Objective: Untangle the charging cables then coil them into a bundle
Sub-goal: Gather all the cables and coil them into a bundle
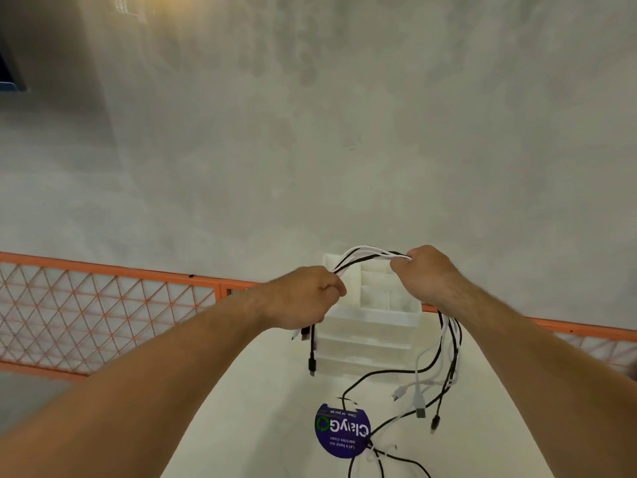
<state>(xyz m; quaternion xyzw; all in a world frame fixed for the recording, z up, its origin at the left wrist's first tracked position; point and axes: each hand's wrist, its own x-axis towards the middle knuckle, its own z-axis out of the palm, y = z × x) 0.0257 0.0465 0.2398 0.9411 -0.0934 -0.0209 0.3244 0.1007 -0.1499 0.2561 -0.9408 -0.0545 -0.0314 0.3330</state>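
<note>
Looking down from the head camera, both hands are lifted above the pale table (262, 426), with the charging cables (365, 253) stretched in a short arch between them. The left hand (303, 298) is clenched round the bunch near one end, so a few short plug ends (312, 363) dangle just under the fist. The right hand (424, 274) grips the same black and white strands farther along. Their long tails fall from it to the table and trail past a round blue sticker (343, 431). Holding the gathered ends high probably lets the loose lengths hang free and show any crossings before coiling. A white compartmented organiser (372, 319) stands behind the hands, and an orange mesh railing (103, 305) runs beyond the table.
</note>
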